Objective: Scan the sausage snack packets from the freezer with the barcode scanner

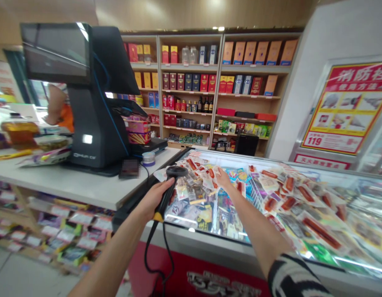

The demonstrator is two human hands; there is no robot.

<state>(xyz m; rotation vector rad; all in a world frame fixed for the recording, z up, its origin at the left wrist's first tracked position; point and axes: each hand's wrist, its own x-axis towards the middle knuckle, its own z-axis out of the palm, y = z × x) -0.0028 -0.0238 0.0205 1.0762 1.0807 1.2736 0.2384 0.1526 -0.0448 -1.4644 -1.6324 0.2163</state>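
Left hand (152, 200): gripping scanner (178, 170), fingers wrapped | Right hand (223, 179): apparently touching sausage packet (211, 175), finger closure unclear | Packet: lying right of scanner, toward display case's (209, 243) far-left corner

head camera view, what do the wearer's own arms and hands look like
The left hand and right hand are ungloved, with no watch or bracelet visible. A black-and-white patterned sleeve covers part of the right arm; no sleeve shows on the left.
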